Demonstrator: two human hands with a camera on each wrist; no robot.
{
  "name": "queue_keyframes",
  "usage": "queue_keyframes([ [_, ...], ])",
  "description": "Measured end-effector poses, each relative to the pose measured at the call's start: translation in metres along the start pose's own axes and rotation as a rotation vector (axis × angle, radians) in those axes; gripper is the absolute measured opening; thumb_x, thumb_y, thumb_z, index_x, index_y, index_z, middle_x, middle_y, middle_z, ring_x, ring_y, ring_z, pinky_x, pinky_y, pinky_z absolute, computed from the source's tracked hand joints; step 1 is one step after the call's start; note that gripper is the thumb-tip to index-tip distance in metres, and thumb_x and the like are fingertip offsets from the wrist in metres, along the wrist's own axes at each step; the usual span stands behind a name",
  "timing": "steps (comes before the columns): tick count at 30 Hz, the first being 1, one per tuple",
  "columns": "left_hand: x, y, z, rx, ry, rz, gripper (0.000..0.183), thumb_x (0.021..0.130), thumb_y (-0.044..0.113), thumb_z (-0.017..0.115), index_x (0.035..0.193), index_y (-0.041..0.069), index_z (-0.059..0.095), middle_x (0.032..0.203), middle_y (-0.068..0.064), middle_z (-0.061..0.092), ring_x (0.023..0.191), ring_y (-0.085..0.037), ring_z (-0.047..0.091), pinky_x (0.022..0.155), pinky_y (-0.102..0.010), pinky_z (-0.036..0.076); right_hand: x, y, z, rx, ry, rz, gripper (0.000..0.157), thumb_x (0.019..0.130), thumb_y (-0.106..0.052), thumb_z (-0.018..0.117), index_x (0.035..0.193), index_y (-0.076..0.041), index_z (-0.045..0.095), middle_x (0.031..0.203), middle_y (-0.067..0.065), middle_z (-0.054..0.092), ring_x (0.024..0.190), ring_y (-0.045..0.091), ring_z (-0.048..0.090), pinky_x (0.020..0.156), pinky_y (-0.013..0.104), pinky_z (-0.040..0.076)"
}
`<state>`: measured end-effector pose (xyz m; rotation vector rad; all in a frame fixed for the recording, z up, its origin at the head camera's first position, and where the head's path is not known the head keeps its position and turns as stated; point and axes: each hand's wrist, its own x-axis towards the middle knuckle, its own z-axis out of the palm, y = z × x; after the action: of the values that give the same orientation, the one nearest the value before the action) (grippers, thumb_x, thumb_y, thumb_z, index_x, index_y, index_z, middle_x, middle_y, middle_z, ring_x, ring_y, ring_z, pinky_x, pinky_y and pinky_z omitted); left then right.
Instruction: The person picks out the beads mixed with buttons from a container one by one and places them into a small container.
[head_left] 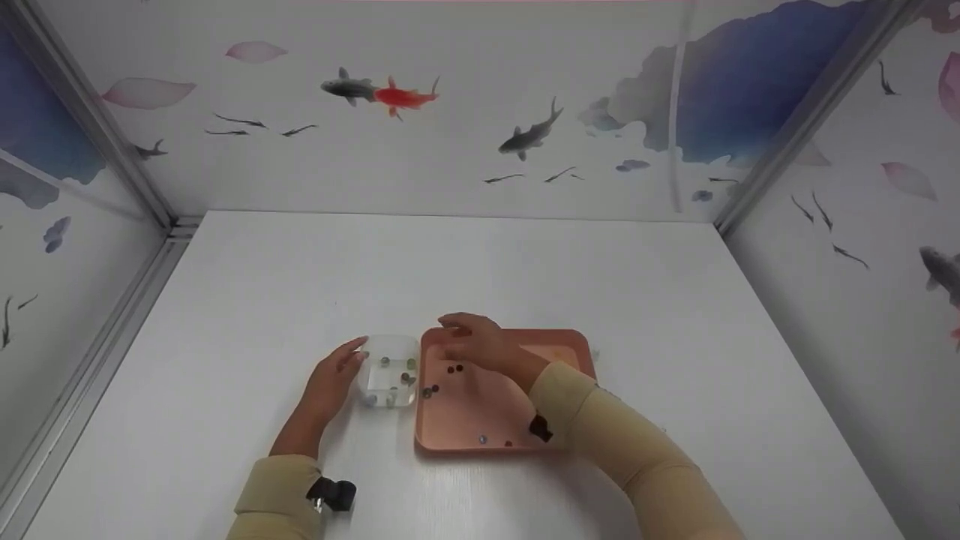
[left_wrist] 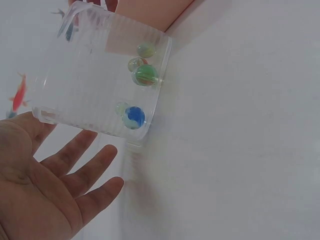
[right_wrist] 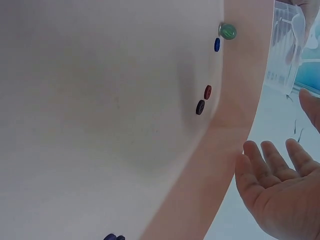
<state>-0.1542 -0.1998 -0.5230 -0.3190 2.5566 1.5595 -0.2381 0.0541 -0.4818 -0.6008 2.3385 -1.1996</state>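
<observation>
A clear plastic box [head_left: 388, 367] stands against the left side of a pink-orange tray [head_left: 495, 405]. Several glass marbles, including a green one [left_wrist: 146, 75] and a blue one [left_wrist: 134, 117], lie inside the box. My left hand [head_left: 331, 384] touches the box's left rim, its fingers spread in the left wrist view. Over the tray's far left part, my right hand [head_left: 480, 343] has its fingers extended and apart, with nothing held. Small round buttons lie in the tray, among them a red one [right_wrist: 207, 92] and a blue one [right_wrist: 217, 45], beside a green marble [right_wrist: 228, 31].
Near the tray's front edge lie a pale marble [head_left: 482, 439] and a small reddish button [head_left: 508, 443]. The white table [head_left: 315, 277] is enclosed by panels painted with fish. A small clear piece [head_left: 596, 353] sits just outside the tray's right rim.
</observation>
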Motion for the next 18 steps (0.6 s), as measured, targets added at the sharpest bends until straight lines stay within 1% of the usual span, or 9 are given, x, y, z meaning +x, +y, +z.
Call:
queue_keyframes([
  [3, -0.0017, 0.0005, -0.0008, -0.012, -0.002, 0.01, 0.046, 0.105, 0.031, 0.04, 0.147, 0.015, 0.04, 0.148, -0.018, 0.042, 0.138, -0.04, 0.035, 0.113, -0.054, 0.027, 0.0, 0.0007, 0.0, 0.053, -0.004, 0.015, 0.056, 0.091, -0.022, 0.069, 0.141, -0.007, 0.049, 0.141, 0.01, 0.051, 0.131, 0.03, 0.047, 0.1, 0.045, 0.048],
  [6, -0.003, 0.0013, -0.0014, -0.024, -0.005, 0.019, 0.046, 0.105, 0.031, 0.04, 0.147, 0.014, 0.04, 0.145, -0.021, 0.044, 0.136, -0.041, 0.037, 0.112, -0.056, 0.028, -0.0003, 0.0021, 0.0007, 0.08, -0.01, 0.016, 0.056, 0.09, -0.024, 0.07, 0.14, -0.007, 0.049, 0.139, 0.01, 0.052, 0.13, 0.03, 0.048, 0.099, 0.044, 0.048],
  [14, -0.0019, 0.0009, -0.0013, -0.031, -0.002, 0.013, 0.046, 0.105, 0.03, 0.041, 0.147, 0.014, 0.041, 0.145, -0.021, 0.045, 0.137, -0.041, 0.036, 0.114, -0.055, 0.026, 0.0016, 0.0058, 0.006, 0.051, -0.055, 0.033, 0.051, 0.091, -0.025, 0.069, 0.138, -0.014, 0.053, 0.138, 0.008, 0.054, 0.125, 0.027, 0.052, 0.096, 0.042, 0.05],
  [18, -0.0003, -0.0014, -0.0007, -0.018, 0.0, 0.014, 0.045, 0.104, 0.03, 0.041, 0.147, 0.014, 0.041, 0.146, -0.02, 0.044, 0.138, -0.04, 0.035, 0.114, -0.055, 0.026, 0.0002, 0.0084, 0.0078, 0.052, -0.093, 0.011, 0.051, 0.092, -0.024, 0.068, 0.139, -0.015, 0.053, 0.14, 0.011, 0.052, 0.124, 0.028, 0.052, 0.097, 0.044, 0.049],
])
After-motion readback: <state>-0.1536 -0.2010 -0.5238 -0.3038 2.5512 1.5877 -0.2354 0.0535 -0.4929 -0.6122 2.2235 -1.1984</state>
